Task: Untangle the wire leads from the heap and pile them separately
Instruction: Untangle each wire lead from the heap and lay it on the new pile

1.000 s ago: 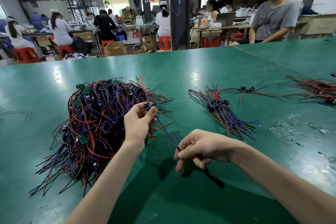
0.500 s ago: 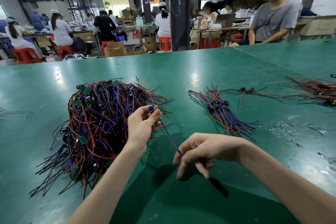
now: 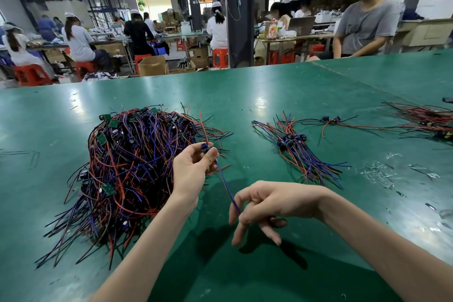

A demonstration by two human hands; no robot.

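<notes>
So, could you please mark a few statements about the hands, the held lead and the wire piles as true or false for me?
1. The left hand pinches the blue lead at its component end. True.
2. The right hand lies flat on the green table. False: it pinches the lead's other end.
3. The tangled heap lies mostly left of the left hand. True.
4. The small sorted pile touches the heap. False: bare table separates them.
</notes>
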